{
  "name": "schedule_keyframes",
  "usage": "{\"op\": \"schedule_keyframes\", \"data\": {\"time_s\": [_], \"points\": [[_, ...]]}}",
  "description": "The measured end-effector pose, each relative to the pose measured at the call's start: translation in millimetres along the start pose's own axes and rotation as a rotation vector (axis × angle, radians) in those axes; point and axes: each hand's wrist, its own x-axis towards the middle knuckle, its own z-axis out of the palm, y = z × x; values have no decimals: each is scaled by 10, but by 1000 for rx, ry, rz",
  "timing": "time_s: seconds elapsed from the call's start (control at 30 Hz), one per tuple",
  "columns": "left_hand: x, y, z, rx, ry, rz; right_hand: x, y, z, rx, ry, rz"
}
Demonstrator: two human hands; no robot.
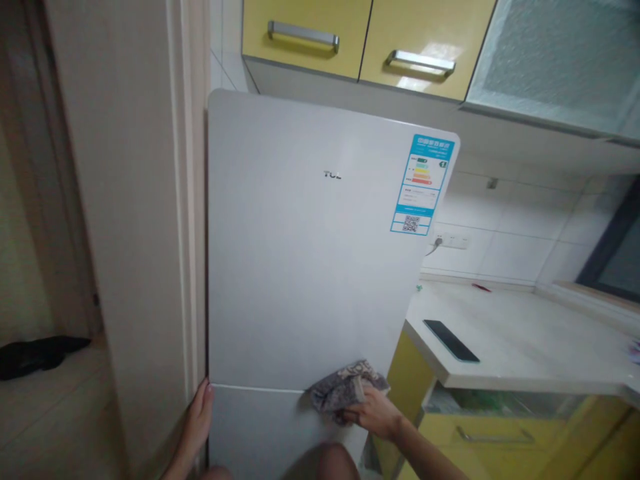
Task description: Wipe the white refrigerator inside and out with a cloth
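A silver-grey refrigerator (pixel 300 267) with a thin gap between its upper and lower doors fills the middle of the view. My right hand (pixel 373 413) is closed on a bunched grey patterned cloth (pixel 345 390), which lies against the front by the right part of that gap. My left hand (pixel 201 410) rests at the refrigerator's left edge, level with the gap, its fingers stretched upward and holding nothing. A blue and white energy label (pixel 423 187) is stuck on the upper door's top right.
To the right, a white countertop (pixel 530 333) bears a dark phone (pixel 451 341). Yellow cabinets (pixel 425 40) hang above, and a yellow drawer (pixel 493 430) sits below the counter. A pale door frame (pixel 145 200) stands close on the left. A black bag (pixel 40 355) lies on the floor.
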Motion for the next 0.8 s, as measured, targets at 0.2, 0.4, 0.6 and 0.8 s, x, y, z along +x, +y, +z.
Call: {"op": "schedule_keyframes", "data": {"time_s": [0.2, 0.4, 0.6, 0.8], "points": [[-70, 16, 154, -51, 35, -69, -264, 1490, -1807, -316, -128, -95], [-107, -36, 231, -46, 113, -97, 1002, 2374, -3400, -648, 232, 268], [-139, -75, 202, -66, 122, -40, 2463, 2399, -4001, -632, 557, 443], [-195, 99, 82, -31, 83, -44, 3573, 2170, -4316, -560, 571, 287]]}}
